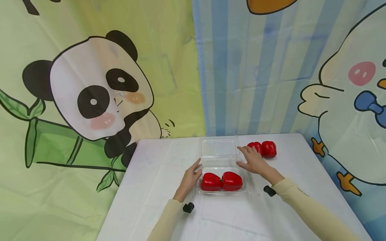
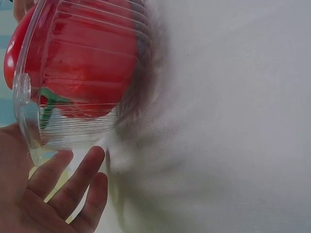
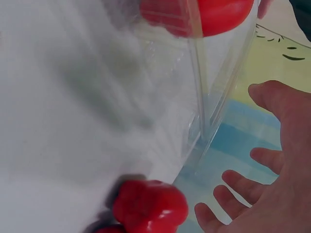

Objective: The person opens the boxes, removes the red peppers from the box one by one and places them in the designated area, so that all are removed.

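Observation:
A clear plastic clamshell box [image 1: 208,164] lies on the table with its lid [image 1: 219,148] folded back. Two red bell peppers, a left one [image 1: 211,182] and a right one [image 1: 232,181], sit side by side in its near part. My left hand [image 1: 189,178] is at the box's left side, fingers loosely extended; in the left wrist view the hand [image 2: 53,191] lies along the wall by the rim. Over the box's right side, my right hand [image 1: 254,162] spreads its fingers. In the right wrist view that hand [image 3: 277,165] holds nothing.
Two more red bell peppers, one at the right [image 1: 269,149] and one partly behind my right hand [image 1: 254,146], stand at the table's back right. A white cloth covers the table [image 1: 163,167]. Printed panda and chick curtains [image 1: 181,67] hang behind it.

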The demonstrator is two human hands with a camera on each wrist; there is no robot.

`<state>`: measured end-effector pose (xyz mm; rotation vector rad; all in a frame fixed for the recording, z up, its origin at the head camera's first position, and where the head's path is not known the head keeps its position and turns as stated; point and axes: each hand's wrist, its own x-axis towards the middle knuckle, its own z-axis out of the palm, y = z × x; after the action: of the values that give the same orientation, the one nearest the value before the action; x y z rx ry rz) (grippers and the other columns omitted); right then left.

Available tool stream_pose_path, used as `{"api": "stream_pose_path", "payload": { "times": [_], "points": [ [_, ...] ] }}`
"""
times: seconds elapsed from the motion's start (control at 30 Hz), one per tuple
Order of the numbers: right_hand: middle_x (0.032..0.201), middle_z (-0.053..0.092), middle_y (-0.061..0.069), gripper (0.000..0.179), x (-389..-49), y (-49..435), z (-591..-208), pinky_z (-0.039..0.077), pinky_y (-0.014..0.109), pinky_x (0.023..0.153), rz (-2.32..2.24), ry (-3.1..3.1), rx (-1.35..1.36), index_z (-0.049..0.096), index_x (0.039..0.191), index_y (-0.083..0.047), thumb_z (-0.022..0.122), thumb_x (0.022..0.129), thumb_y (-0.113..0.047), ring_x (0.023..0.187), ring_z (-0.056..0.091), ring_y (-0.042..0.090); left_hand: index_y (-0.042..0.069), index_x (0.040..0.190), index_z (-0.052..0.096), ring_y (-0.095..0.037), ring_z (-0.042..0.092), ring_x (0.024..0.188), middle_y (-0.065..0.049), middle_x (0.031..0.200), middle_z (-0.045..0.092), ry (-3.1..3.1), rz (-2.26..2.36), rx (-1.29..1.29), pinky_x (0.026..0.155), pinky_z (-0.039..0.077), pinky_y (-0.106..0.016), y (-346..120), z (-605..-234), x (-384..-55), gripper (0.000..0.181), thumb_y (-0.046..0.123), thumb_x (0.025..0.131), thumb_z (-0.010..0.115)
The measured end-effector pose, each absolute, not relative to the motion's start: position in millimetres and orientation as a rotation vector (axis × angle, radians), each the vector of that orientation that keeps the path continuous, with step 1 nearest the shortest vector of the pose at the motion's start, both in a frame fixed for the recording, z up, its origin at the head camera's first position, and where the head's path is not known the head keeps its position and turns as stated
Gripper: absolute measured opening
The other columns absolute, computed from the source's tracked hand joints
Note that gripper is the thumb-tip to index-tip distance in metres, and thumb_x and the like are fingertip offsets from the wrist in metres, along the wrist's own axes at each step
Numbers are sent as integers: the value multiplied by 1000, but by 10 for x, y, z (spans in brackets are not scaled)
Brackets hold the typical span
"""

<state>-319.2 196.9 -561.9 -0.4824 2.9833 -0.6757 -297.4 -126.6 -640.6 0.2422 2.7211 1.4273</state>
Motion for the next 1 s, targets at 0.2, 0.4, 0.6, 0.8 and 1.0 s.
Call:
{"api": "stream_pose_path", "payload": {
  "times": [0.2, 0.4, 0.6, 0.8, 1.0],
  "points": [
    [151, 42, 24, 76, -3119, 1833, -5613, 37, 72, 103, -681, 2954, -561, 41, 152, -13, 74, 88, -35, 136, 37, 46, 19, 157, 37, -24, 70, 98, -13, 144, 59, 2728, 1424, 248, 87, 59, -36, -1271, -6387, -2969, 57, 16, 102, 54],
    [148, 46, 22, 72, -3039, 1691, -5642, 37, 71, 105, -648, 2932, -660, 44, 150, -14, 73, 88, -36, 135, 40, 44, 21, 157, 36, -25, 70, 100, -12, 144, 59, 2723, 1419, 218, 89, 58, -38, -1270, -6369, -2967, 57, 17, 103, 53],
    [147, 49, 16, 72, -2937, 1518, -5655, 38, 67, 106, -623, 2875, -721, 45, 150, -19, 74, 88, -39, 135, 41, 40, 20, 157, 36, -26, 71, 99, -13, 144, 59, 2721, 1428, 219, 88, 58, -39, -1269, -6368, -2973, 57, 17, 102, 53],
    [145, 51, 12, 73, -2840, 1342, -5648, 40, 64, 106, -606, 2810, -842, 45, 150, -19, 75, 87, -40, 135, 43, 36, 19, 157, 37, -25, 71, 98, -13, 143, 60, 2728, 1431, 234, 89, 58, -39, -1259, -6372, -2977, 57, 16, 102, 53],
    [145, 50, 9, 75, -2788, 1213, -5646, 43, 59, 105, -565, 2686, -1025, 42, 151, -24, 76, 86, -39, 134, 43, 32, 18, 157, 37, -27, 72, 98, -15, 142, 60, 2719, 1444, 252, 88, 58, -41, -1259, -6381, -2975, 57, 15, 102, 53]
  ]
}}
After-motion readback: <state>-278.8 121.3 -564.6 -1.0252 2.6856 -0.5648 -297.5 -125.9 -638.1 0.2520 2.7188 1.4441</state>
